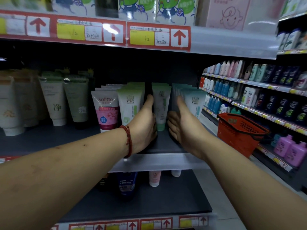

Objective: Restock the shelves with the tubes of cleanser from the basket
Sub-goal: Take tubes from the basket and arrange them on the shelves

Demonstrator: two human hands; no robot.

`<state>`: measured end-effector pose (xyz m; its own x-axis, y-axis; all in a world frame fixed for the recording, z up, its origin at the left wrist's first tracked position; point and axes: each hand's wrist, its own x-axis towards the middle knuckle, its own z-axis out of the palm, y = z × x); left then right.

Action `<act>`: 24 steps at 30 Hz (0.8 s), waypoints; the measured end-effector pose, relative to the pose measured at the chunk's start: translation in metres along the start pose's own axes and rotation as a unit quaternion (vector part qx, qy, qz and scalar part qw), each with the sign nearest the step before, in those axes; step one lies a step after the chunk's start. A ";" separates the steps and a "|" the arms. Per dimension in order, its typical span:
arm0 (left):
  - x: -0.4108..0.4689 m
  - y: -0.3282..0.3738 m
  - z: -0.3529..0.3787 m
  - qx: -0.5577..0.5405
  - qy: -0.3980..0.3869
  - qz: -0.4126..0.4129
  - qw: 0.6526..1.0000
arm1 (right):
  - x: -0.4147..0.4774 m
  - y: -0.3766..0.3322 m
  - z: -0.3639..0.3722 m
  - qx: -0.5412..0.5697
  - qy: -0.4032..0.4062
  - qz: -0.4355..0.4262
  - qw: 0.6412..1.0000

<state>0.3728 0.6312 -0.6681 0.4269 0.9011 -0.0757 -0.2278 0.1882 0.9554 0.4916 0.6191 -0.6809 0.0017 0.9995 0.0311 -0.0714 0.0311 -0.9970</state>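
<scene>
Standing cap-down: pale green tube point(161, 105).

Light falls from above, so the upper shelf point(232, 42) shades the recess below it. White glare spots the price strip point(113, 29). Blur smears the left-hand tubes point(10, 105) and cartoon boxes point(137, 7). Shelf lines bow near the edges.
</scene>
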 end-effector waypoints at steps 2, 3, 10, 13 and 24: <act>-0.011 0.002 0.001 0.021 -0.005 -0.002 1.000 | -0.011 -0.005 0.000 0.007 -0.009 -0.002 1.000; -0.019 0.003 0.001 0.031 -0.002 -0.005 1.000 | -0.017 -0.008 0.000 0.007 -0.007 0.001 1.000; -0.071 0.005 -0.042 0.103 0.037 -0.039 0.993 | -0.047 -0.017 0.019 0.037 0.019 -0.061 0.997; -0.091 0.011 -0.075 0.127 0.053 -0.013 0.990 | -0.052 -0.015 0.033 0.041 0.015 -0.049 0.998; -0.094 0.022 -0.094 0.033 0.081 0.019 0.996 | -0.042 -0.003 0.067 -0.001 0.046 -0.011 0.999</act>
<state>0.2457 0.5868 -0.6669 0.2703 0.9595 -0.0791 -0.1804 0.1311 0.9748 0.4251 0.5765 -0.6746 0.0942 0.9944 0.0472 -0.0685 0.0538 -0.9962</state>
